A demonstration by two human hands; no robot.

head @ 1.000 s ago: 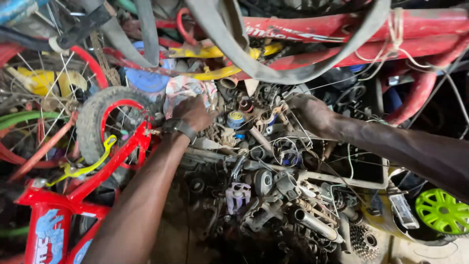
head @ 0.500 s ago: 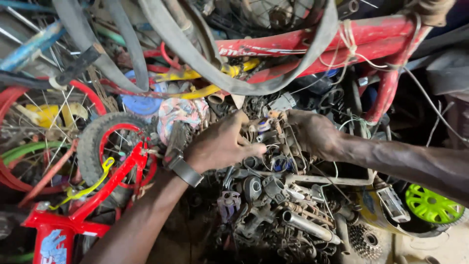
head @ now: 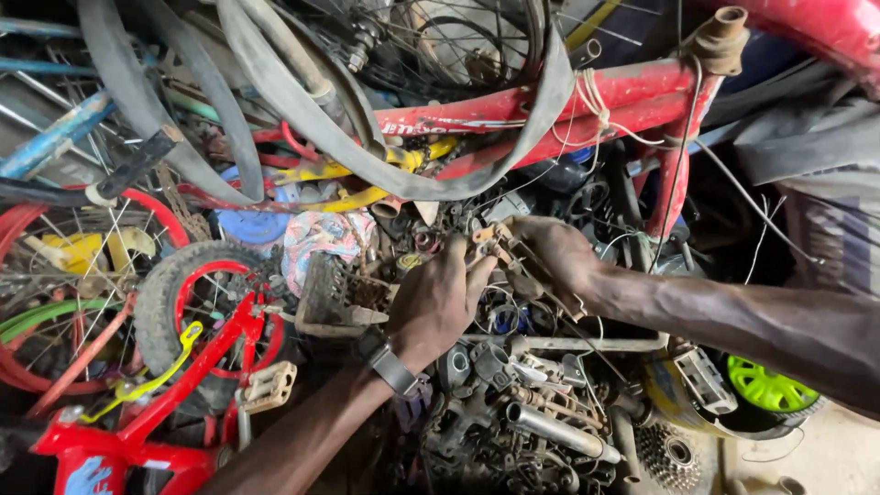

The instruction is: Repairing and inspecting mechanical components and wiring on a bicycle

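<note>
Over a heap of bicycle scrap, both hands meet just above frame centre. Left hand [head: 440, 298], a dark band on its wrist, lies palm-down on the pile with fingers curled toward 1 o'clock; whether it grips anything beneath cannot be told. Right hand [head: 555, 252] enters from 4 o'clock along a bare forearm, its fingers closed on a small rusty metal part [head: 500, 240]. The two hands are almost touching, fingertips converging on that part.

Rusty metal part: brown-orange with grime, thin and elongated, with a knobby end at about 10 o'clock of the right hand. Its long axis runs from 10 o'clock to 4 o'clock, upper end pointing toward the red bicycle frame [head: 559, 110]. Finer detail is too cluttered to read.

Surroundings:
- Worn black pedal [head: 335, 295] sits at 9 o'clock of the left hand, just beside it.
- Small red-rimmed wheel [head: 197, 298] with a knobby tyre lies farther out at 9 o'clock.
- Slack grey inner tube [head: 385, 170] drapes across the frame at 12 o'clock.
- Chrome tube [head: 559, 431] and toothed sprocket cluster [head: 669, 454] lie at 5 o'clock.
- Lime-green plastic wheel [head: 770, 387] sits at 4 o'clock, beneath the right forearm.
</note>
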